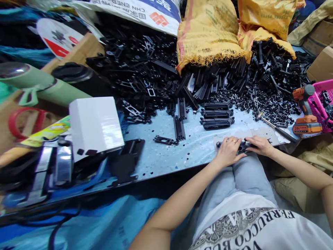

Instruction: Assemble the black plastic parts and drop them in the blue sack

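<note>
Both my hands rest on a long black plastic part (243, 147) lying on a grey card at the near edge of the blue table (166, 152). My left hand (229, 150) curls over its left end, fingers closed on it. My right hand (258, 144) presses on its right end, fingers bent around it. Three similar black parts (216, 118) lie stacked side by side just beyond my hands. Small black studs with metal pins (262, 100) are scattered behind them.
A big heap of black plastic pieces (145, 69) spills from yellow woven sacks (208, 31) at the back. A hammer (275, 127), an orange cordless drill (304, 111) and a pink basket (322, 99) stand at the right. A white box (95, 125) sits left.
</note>
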Demonstrator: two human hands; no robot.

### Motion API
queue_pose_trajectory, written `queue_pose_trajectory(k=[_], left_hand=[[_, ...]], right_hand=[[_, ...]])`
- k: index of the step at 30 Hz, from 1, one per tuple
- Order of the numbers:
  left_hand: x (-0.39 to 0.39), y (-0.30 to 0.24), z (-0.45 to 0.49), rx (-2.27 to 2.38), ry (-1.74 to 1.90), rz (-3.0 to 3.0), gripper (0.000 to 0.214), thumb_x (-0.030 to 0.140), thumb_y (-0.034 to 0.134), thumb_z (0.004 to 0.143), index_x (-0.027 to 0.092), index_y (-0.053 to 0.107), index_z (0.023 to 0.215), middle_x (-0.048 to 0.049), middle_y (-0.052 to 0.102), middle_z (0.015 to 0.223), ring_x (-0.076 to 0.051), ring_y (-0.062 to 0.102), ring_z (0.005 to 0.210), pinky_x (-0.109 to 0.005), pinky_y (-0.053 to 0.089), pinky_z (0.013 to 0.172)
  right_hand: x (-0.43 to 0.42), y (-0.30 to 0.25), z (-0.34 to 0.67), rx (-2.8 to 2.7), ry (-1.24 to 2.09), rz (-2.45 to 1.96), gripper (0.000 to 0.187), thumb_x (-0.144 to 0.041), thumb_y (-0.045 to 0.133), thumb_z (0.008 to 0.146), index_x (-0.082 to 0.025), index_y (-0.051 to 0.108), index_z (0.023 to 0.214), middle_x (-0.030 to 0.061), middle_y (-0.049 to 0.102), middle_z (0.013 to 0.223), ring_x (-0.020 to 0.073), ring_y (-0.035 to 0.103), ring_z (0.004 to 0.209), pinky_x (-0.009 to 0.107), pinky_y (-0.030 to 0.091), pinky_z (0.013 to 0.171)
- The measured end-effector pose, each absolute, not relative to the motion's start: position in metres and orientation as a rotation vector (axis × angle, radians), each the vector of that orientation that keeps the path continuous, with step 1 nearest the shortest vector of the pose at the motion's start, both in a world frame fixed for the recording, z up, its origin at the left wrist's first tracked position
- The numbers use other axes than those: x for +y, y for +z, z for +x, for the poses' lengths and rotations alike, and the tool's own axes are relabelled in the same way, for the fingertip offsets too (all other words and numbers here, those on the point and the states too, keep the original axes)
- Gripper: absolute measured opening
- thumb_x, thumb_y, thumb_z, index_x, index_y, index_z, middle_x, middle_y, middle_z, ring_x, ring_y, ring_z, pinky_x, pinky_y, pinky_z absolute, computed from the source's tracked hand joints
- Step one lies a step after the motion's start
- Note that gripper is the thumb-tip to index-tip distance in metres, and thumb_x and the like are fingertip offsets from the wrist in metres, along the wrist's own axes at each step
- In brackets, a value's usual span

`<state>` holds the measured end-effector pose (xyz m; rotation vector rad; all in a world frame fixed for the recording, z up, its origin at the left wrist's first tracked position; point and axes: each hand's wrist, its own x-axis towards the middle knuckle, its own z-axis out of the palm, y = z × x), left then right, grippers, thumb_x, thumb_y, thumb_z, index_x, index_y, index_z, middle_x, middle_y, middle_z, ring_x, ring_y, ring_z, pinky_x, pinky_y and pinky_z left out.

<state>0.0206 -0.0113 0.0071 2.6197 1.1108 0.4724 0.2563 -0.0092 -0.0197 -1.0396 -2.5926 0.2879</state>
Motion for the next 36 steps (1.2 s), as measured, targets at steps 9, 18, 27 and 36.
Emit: queue_pose_trajectory(k=[9,18,27,36], left_hand=[[-0.015,0.008,0.033,1.202,0.314,2.587,0.041,0.041,0.057,0.083,0.016,0.052,0.115,-0.0120,0.060,0.108,-0.027,0.054,0.103,-0.039,0.041,0.088],[-0.007,0.014,-0.004,1.208,0.399,2.689,0.034,0.036,0.039,0.092,0.013,0.063,0.085,-0.0110,0.063,0.079,-0.021,0.058,0.076,-0.033,0.044,0.071],[-0.073,0.085,0.003,0.598,1.263,2.048,0.053,0.038,0.015,0.097,0.017,0.049,0.063,-0.0007,0.047,0.051,-0.010,0.044,0.048,-0.024,0.037,0.051],[-0.056,0.034,0.013,1.078,1.630,2.431,0.070,0.058,0.011,0.092,0.012,0.058,0.117,-0.0140,0.066,0.091,-0.022,0.063,0.089,-0.032,0.050,0.074]], right_hand=[[0.012,-0.014,0.265,-2.874,0.193,-0.875,0.051,-0.048,0.038,0.093,-0.016,0.047,0.132,0.0117,0.063,0.104,0.0185,0.057,0.091,0.031,0.044,0.078],[0.006,0.008,0.253,-2.777,-0.056,-1.077,0.067,-0.075,0.034,0.079,-0.015,0.056,0.060,0.0052,0.053,0.057,0.0147,0.050,0.057,0.025,0.031,0.053],[-0.049,0.077,0.199,-2.193,0.846,-0.250,0.054,-0.063,0.029,0.090,-0.020,0.044,0.062,-0.0020,0.038,0.048,0.0111,0.040,0.045,0.025,0.031,0.047],[0.005,0.011,0.129,-1.583,0.649,-0.837,0.031,-0.048,0.033,0.091,-0.023,0.047,0.104,0.0099,0.052,0.113,0.0223,0.050,0.108,0.044,0.042,0.091]])
